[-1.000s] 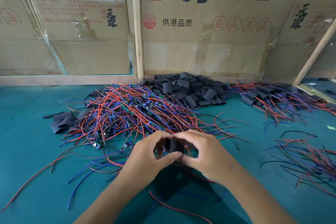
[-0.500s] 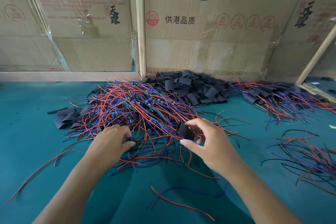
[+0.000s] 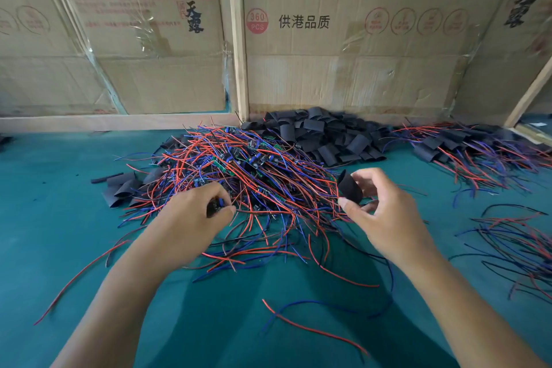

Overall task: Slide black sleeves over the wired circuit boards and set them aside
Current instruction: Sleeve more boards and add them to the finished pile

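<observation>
Head view: the right hand (image 3: 385, 212) pinches an open black sleeve (image 3: 349, 188), its mouth tilted up-left. The left hand (image 3: 194, 215) pinches a wired circuit board (image 3: 216, 206) at the wire pile (image 3: 254, 170), well left of the sleeve.
</observation>
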### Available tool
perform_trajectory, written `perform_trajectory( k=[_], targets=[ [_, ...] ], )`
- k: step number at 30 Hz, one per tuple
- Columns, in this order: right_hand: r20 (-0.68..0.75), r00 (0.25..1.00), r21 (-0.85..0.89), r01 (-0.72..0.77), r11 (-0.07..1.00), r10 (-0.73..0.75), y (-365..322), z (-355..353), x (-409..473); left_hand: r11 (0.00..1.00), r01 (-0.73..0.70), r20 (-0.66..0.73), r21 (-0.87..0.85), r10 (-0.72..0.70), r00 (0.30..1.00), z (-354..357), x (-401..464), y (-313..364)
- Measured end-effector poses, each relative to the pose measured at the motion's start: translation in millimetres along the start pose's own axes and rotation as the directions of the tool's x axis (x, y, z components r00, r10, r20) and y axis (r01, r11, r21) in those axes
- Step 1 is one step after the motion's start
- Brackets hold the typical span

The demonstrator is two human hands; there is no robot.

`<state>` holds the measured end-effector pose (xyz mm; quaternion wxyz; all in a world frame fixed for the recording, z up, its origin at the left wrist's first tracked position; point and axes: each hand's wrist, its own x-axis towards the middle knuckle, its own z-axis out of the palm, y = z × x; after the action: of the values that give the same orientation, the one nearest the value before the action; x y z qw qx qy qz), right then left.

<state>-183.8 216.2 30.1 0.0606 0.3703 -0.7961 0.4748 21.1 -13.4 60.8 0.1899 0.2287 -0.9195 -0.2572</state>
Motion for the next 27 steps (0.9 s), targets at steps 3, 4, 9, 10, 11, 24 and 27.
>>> perform_trajectory(
  k=[3,4,9,10,11,24,27],
  targets=[
    [0.014,1.0,-0.02,-0.006,1.0,0.006,3,0,0,0.998,-0.033,-0.015,-0.06,0.032,0.999,-10,-1,-2],
    [0.024,1.0,-0.033,-0.004,0.999,0.005,3,1,0,0.996,-0.04,-0.029,-0.077,0.038,0.999,-14,-1,-3],
    [0.078,0.997,-0.06,0.018,0.998,-0.014,3,2,0,0.956,-0.107,-0.146,-0.274,0.069,0.987,-32,-6,1],
    [0.085,0.996,-0.06,0.02,0.998,-0.015,2,1,0,0.942,-0.119,-0.16,-0.313,0.071,0.985,-33,-7,2],
    [0.09,0.996,-0.061,0.023,0.998,-0.017,3,1,0,0.927,-0.126,-0.167,-0.353,0.07,0.984,-33,-8,3],
    [0.021,0.99,0.077,0.135,0.988,-0.137,-12,11,-8,0.871,-0.111,-0.14,-0.478,0.049,0.989,-25,-9,12],
    [0.017,0.987,0.083,0.156,0.984,-0.158,-14,11,-9,0.88,-0.108,-0.124,-0.463,0.056,0.991,-23,-9,14]
  ],
)
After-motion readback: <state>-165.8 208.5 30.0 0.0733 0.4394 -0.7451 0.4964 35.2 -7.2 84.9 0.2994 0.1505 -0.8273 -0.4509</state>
